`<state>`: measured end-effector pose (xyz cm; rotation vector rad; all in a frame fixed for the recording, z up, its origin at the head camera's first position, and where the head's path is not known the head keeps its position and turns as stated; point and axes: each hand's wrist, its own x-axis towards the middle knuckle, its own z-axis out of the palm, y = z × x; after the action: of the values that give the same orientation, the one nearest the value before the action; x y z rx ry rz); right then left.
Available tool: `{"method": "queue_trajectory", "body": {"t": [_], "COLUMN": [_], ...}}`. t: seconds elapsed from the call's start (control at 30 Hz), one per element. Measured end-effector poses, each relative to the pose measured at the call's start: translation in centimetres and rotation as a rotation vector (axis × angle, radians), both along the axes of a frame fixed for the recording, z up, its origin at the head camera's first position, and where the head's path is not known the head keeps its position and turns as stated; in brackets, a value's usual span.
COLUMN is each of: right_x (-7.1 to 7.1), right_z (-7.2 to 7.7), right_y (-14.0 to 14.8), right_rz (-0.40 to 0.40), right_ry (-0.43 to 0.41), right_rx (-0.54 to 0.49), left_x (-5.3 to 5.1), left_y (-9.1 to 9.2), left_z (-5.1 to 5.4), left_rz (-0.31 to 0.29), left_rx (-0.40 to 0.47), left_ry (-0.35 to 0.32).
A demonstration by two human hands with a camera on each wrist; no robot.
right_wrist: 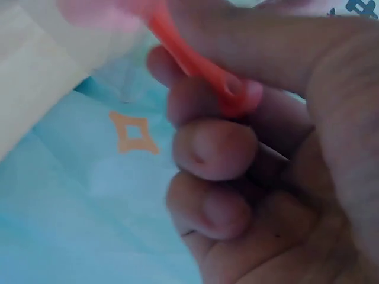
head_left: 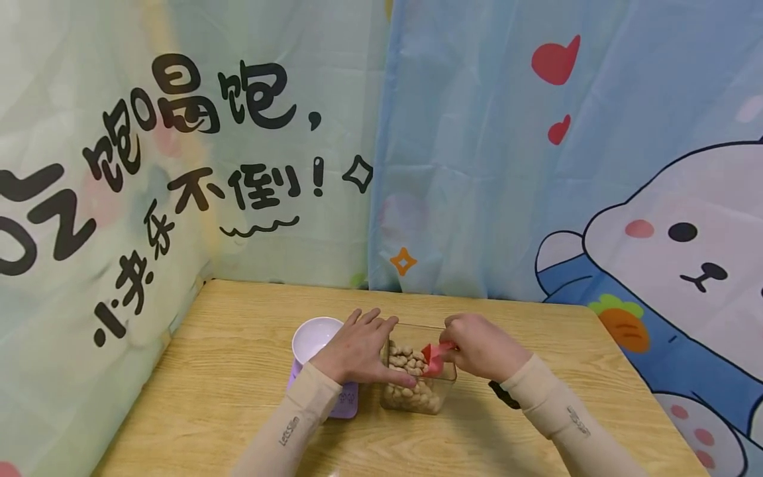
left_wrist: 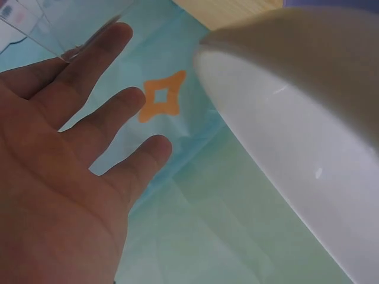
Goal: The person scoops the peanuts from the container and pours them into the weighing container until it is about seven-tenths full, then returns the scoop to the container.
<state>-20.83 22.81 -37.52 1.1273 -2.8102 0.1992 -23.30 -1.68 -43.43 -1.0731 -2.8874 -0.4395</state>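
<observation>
A clear plastic box point(head_left: 444, 391) holds many unshelled peanuts point(head_left: 411, 397). My left hand point(head_left: 363, 351) rests on its left side, thumb along the near rim and fingers stretched toward the far left corner. In the left wrist view the fingers are spread, with a fingertip point(left_wrist: 121, 35) touching the box's edge. My right hand point(head_left: 485, 348) grips a red plastic scoop point(head_left: 436, 358) by its handle, fingers curled round it; the scoop's head is inside the box, over the peanuts. In the right wrist view the scoop's handle point(right_wrist: 195, 59) shows a hole near its end.
Left of the box stands a purple kitchen scale point(head_left: 342, 405) with a white bowl point(head_left: 316, 334) on top, partly hidden by my left hand. All stands on a wooden table point(head_left: 226, 371). Printed curtains point(head_left: 453, 165) hang behind and to the left.
</observation>
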Motion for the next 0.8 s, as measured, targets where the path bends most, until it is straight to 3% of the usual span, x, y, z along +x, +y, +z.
{"method": "queue_trajectory", "body": {"t": [0.3, 0.6, 0.8], "right_x": [0.9, -0.6, -1.9], "right_z": [-1.8, -2.9, -3.0], "right_y": [2.3, 4.2, 5.2], "right_rz": [-0.062, -0.021, -0.018], "right_ry": [-0.067, -0.065, -0.074], "right_rx": [-0.176, -0.297, -0.33], "left_x": [0.0, -0.9, -1.5], "left_y": [0.1, 0.8, 1.0], "left_z": [-0.1, -0.6, -0.2], "left_rz": [-0.003, 0.019, 0.039], "left_rx": [0.006, 0.01, 0.02], "left_ry": [-0.029, -0.021, -0.019]}}
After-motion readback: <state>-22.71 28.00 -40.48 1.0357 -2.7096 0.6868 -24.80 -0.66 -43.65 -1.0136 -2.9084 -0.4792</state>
